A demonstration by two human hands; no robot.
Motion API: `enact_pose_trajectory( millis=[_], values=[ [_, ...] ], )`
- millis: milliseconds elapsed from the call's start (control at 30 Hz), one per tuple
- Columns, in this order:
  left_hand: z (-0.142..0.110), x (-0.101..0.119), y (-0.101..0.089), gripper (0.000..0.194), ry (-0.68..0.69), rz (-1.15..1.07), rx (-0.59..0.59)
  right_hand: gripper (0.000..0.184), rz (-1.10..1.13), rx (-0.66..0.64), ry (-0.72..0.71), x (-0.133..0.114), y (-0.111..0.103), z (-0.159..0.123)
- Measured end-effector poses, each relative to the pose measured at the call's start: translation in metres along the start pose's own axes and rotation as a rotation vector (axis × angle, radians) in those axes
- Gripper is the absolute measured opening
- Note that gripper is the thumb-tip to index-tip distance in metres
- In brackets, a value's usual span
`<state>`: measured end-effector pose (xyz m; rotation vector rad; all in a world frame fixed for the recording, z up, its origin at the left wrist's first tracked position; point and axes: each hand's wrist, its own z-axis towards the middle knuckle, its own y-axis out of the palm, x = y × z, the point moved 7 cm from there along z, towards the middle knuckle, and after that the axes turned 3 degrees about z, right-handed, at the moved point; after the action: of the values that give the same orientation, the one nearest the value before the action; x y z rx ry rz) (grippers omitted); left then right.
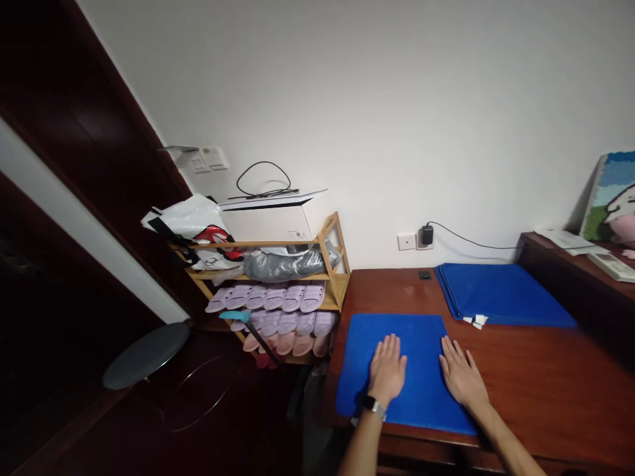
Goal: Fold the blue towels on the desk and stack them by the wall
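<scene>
A blue cloth point(411, 330) lies spread flat at the near left corner of a dark red wooden table point(536, 377). My left hand point(387, 370), with a watch on the wrist, rests palm down on the cloth, fingers stretched out together. My right hand point(460, 373) lies flat beside it near the cloth's right edge, fingers slightly apart. Neither hand holds anything. A stack of folded blue cloths point(501, 294) with white tags sits further back on the table.
A bamboo shoe rack point(335, 264) with several lilac and pink slippers stands left of the table, with a white box and bags on top. A round grey stool point(146, 354) is at the left. A raised shelf point(570, 264) at the right holds papers and a picture. A charger is plugged into the wall.
</scene>
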<state>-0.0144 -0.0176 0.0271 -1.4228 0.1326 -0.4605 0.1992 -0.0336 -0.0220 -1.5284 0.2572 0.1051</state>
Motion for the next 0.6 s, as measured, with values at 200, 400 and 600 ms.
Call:
enact_pose_trajectory(
  millis=[200,400,600],
  values=[
    [-0.033,-0.113,-0.009,0.059,-0.226,0.218,0.085,0.068,-0.015,-0.023,0.015,0.000,0.001,0.001],
    [-0.033,-0.116,0.001,0.059,-0.229,0.237,0.121,0.067,0.020,-0.058,0.029,-0.009,-0.013,0.025],
    [-0.030,-0.111,-0.006,0.058,-0.224,0.244,0.125,0.068,0.010,-0.053,0.039,-0.013,-0.012,0.038]
  ],
)
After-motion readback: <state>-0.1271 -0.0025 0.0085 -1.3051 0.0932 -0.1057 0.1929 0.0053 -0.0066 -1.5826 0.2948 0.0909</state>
